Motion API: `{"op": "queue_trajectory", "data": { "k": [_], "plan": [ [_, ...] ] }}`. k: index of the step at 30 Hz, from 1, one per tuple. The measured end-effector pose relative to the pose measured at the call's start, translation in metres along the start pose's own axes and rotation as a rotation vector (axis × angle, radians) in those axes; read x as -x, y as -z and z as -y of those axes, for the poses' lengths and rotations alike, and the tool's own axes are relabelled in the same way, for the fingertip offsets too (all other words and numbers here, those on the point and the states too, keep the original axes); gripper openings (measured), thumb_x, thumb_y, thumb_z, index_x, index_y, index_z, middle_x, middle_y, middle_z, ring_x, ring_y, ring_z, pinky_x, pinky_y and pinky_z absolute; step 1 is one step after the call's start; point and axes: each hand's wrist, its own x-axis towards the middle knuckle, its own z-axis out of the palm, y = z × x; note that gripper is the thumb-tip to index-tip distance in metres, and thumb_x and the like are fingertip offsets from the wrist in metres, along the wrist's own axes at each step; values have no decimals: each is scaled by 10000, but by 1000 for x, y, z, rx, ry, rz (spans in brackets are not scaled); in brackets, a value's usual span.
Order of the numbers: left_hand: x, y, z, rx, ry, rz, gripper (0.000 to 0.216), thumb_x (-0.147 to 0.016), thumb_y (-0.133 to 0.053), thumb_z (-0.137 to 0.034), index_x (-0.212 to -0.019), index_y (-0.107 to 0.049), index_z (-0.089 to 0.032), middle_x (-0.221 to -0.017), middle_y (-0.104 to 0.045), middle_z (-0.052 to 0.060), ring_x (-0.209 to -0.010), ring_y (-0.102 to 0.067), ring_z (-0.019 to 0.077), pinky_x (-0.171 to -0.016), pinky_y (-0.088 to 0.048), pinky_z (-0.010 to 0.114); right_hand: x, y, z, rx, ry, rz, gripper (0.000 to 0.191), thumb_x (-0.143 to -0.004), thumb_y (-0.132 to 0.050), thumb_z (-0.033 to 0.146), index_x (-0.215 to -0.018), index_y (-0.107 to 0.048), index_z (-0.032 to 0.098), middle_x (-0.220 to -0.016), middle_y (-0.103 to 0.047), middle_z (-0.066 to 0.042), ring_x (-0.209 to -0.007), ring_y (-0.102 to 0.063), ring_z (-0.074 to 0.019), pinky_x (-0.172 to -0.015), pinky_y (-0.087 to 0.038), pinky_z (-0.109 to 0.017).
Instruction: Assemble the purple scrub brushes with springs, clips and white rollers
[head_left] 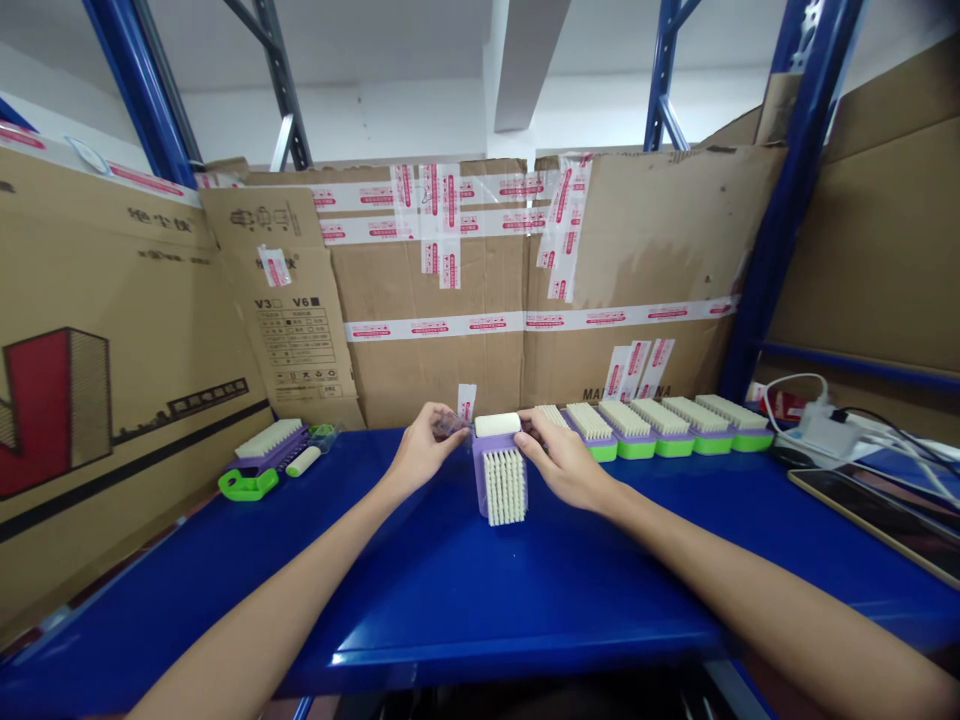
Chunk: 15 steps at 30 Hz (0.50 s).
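A purple scrub brush (pixel 481 480) stands on end in the middle, its cream bristles facing me. Across its top lies a cream roller (pixel 498 425). My right hand (pixel 559 455) grips the brush at its upper right, thumb on the front near the roller; some fingers are hidden behind. At the brush's upper left, my left hand (pixel 426 445) pinches a small see-through purplish piece (pixel 450 424). That piece is blurred, and whether it touches the brush I cannot tell.
Several green-and-purple brushes (pixel 636 430) line the back right. Far left lie another brush (pixel 270 442), a green part (pixel 249 485) and a loose cream roller (pixel 303 461). A phone (pixel 885 510) and a white charger (pixel 821 430) with cables sit right. Cardboard (pixel 435 370) walls the blue shelf (pixel 480 610).
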Motion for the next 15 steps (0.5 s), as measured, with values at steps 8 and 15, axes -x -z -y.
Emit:
{"op": "queue_trajectory", "data": {
  "k": [8, 15],
  "plan": [
    [2, -12, -25, 269, -56, -147, 404, -897, -777, -473, -1094, -516, -236, -1089, -753, 60, -990, -776, 214, -914, -623, 388, 0, -1, 2, 49, 52, -102, 339, -1149, -414, 456, -1327, -592, 230, -1275, -722, -125, -1189, -685, -293, -1028, -529, -491],
    [9, -17, -44, 408, -127, -210, 412, -879, -837, -449, -1107, -572, -229, -1088, -751, 45, -935, -784, 194, -833, -634, 338, 0, -4, -3, 112, 157, -132, 447, -1158, -401, 460, -1535, -537, 262, -1522, -637, -124, -1409, -596, -300, -1185, -483, -552]
  ]
}}
